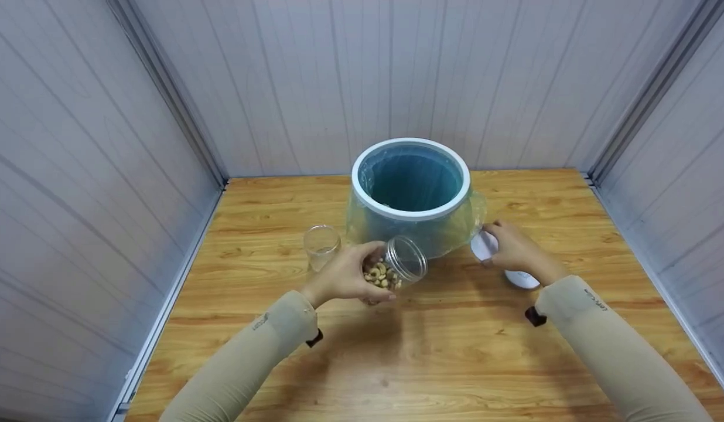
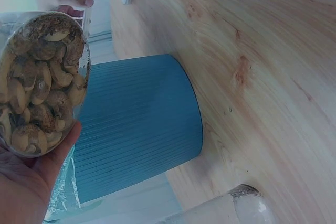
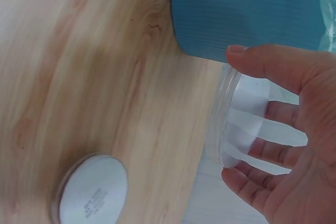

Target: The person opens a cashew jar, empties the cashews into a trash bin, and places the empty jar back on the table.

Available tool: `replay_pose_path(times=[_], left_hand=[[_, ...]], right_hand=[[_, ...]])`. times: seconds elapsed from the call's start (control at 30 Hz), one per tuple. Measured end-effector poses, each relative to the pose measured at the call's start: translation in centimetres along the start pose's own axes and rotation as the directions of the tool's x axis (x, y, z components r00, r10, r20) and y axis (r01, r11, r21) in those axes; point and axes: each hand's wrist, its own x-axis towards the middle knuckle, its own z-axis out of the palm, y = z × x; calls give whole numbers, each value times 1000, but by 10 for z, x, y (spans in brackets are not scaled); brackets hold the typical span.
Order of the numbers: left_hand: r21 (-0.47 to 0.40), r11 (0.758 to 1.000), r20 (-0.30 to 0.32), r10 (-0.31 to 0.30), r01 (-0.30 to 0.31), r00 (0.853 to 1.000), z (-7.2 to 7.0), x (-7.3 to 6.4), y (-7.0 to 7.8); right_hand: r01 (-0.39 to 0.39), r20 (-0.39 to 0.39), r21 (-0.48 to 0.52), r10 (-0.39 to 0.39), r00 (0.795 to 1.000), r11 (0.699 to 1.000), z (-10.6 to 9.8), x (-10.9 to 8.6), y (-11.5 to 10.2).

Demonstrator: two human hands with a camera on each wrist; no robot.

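Observation:
In my left hand [image 1: 344,275] is a clear jar [image 1: 406,259] of cashew nuts [image 2: 44,80], gripped round its body and tilted, its open mouth facing right. A white jar lid [image 3: 244,116] with a clear rim is pinched between the thumb and fingers of my right hand [image 1: 520,252], raised above the table. Below that hand a second white lid [image 3: 97,192] with small print lies on the wood. Just behind my left hand stands another clear jar [image 1: 321,240], with a little pale stuff near its bottom.
A blue ribbed bin [image 2: 139,124] with a white rim [image 1: 411,215] and a clear plastic liner [image 1: 368,225] stands at the back of the wooden table [image 1: 456,363]. Pale panel walls [image 1: 292,88] enclose the table at the back and both sides.

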Motion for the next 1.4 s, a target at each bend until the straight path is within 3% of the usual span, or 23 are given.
replay_pose_path(times=[0.43, 0.8, 1.13, 1.4], left_hand=[[33, 997, -21, 65, -65, 998, 1, 2, -3], [22, 999, -12, 46, -46, 999, 2, 0, -2], [39, 999, -15, 33, -32, 999, 2, -1, -3], [23, 1000, -12, 14, -14, 1000, 2, -2, -2]], right_hand=[[4, -11, 11, -4, 1000, 1000, 19, -3, 12], [-1, -14, 18, 1, 1000, 1000, 35, -3, 22], [-28, -27, 111, 32, 999, 993, 45, -5, 34], [-12, -45, 82, 16, 999, 997, 56, -6, 42]])
